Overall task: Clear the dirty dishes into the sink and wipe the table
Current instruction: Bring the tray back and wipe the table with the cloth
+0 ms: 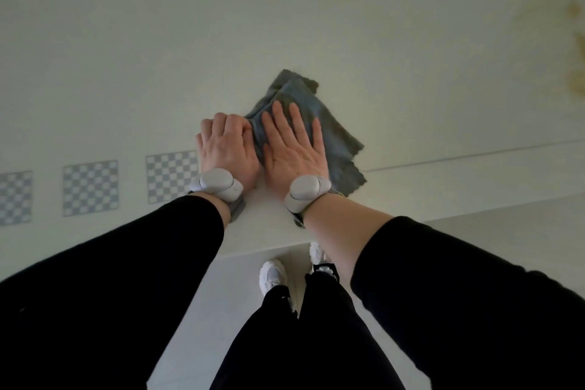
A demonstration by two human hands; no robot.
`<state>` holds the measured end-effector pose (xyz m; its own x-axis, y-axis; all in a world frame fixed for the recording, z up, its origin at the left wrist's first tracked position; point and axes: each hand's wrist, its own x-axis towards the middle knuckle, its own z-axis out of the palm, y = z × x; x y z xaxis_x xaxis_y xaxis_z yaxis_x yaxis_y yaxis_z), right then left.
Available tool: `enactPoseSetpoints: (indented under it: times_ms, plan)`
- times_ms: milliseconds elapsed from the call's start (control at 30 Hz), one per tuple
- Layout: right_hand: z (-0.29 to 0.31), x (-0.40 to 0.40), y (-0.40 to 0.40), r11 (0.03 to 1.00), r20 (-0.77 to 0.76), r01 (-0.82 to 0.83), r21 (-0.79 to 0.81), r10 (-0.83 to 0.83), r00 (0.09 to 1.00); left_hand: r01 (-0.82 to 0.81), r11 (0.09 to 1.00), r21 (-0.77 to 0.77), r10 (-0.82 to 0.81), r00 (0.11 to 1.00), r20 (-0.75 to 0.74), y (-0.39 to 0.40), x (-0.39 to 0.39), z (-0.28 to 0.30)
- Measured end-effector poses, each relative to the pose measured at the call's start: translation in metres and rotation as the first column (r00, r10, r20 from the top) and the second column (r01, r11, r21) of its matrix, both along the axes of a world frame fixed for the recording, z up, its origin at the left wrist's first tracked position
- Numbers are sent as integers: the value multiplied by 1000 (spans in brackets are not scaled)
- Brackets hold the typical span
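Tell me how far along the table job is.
No dishes show on the table, so clearing looks done. Wiping is in hand: right hand presses flat on the grey cloth, left hand grips its edge. Left: brownish stains at far right.

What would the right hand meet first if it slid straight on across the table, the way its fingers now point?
The right hand lies flat on the grey cloth, fingers pointing away from the person. Straight ahead comes the cloth's bunched far corner, then bare white table as far as the picture shows.
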<state>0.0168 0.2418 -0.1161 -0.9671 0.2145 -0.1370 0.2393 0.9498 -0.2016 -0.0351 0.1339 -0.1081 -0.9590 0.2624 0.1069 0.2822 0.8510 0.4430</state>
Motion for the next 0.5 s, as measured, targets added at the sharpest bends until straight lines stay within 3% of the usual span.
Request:
enactPoseSetpoints:
  times_ms: [167,267,400,500]
  plan:
    - [4,17,-8,998,-20,-53,46,54,998,80,993,84,-84,996,38,-16,0,8]
    - [4,17,-9,998,-11,-20,54,20,1000,120,992,40,-121,992,27,-42,11,12]
    - [6,16,-33,999,10,-28,39,28,1000,59,997,-54,-56,996,71,-86,29,10]
    - [8,20,-62,986,25,-163,44,162,986,-24,997,-76,30,996,81,-105,37,10]
